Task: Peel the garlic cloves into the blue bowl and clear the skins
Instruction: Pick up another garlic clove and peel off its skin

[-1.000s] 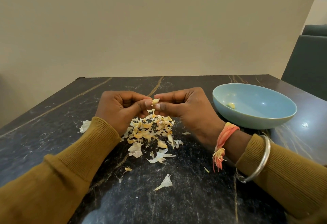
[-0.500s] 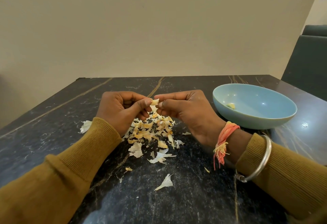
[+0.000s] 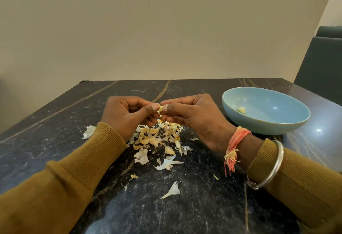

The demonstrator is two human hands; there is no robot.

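- On the left of the bench [image 3: 46,141], one loose skin [image 3: 89,131] lies apart from the rest; no skins are cleared yet.
- Your left hand [image 3: 127,113] has a narrow grip, thumb and fingertip pinching one end of a garlic clove [image 3: 162,108].
- Your right hand [image 3: 194,115] pinches the other end, above the pile of skins [image 3: 157,137]; whether unpeeled cloves hide in that pile I cannot tell.
- The blue bowl [image 3: 259,128], at right, holds just one peeled clove [image 3: 241,110], so I judge you are mid-peeling, with the skins left to gather.
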